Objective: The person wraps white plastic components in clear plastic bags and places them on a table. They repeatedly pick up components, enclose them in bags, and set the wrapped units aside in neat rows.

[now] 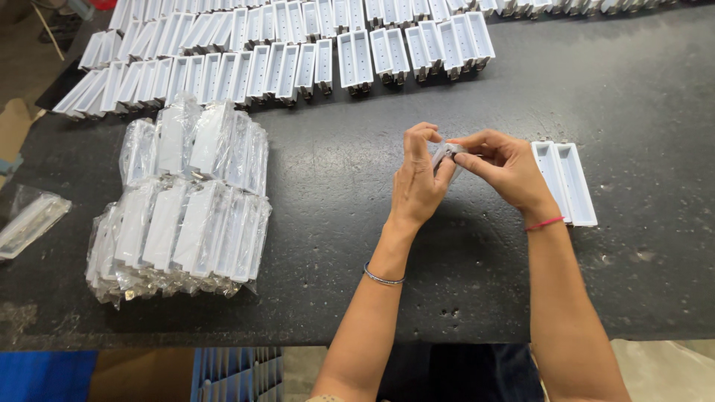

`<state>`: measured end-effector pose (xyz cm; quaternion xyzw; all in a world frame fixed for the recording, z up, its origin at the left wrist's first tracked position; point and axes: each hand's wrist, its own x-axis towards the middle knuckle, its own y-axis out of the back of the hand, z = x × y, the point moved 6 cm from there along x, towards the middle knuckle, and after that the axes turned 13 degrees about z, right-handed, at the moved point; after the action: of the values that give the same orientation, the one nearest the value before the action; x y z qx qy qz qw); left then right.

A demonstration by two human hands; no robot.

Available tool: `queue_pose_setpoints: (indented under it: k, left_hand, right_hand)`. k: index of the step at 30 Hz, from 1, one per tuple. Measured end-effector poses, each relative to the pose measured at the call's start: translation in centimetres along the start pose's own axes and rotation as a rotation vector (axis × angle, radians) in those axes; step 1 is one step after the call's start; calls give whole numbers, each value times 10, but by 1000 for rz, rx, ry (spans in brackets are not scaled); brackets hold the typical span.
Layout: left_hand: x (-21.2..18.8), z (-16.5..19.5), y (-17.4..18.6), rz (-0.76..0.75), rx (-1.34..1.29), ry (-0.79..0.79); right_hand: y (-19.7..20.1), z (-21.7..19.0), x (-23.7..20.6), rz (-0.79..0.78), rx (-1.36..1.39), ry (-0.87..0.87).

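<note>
left hand (417, 179) – pinches small clear bag (445, 155) | right hand (503, 165) – pinches same bag | white trays (564, 181) just beside right hand

On the table (462, 298), rows of open trays (298, 52) line the far edge. Left of the hands lie two stacks of bagged trays (182, 201), one behind the other. Two trays (564, 181) lie side by side, just right of the right hand (506, 167); both hands pinch what seems a small bag (445, 155).
</note>
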<state>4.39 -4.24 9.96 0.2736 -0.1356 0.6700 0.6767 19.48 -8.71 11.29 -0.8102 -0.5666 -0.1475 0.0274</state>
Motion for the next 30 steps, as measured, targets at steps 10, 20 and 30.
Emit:
queue_pose_setpoints:
  k: [10, 20, 30]
  left_hand:
    - [-5, -25, -13, -10, 20, -33]
    - [19, -83, 61, 115, 843, -41]
    - [-2, -102, 176, 160, 1230, -44]
  right_hand:
    - [3, 17, -1, 208, -316, 215]
    - [-4, 66, 13, -78, -574, 39]
    - [-2, 109, 24, -169, -639, 233]
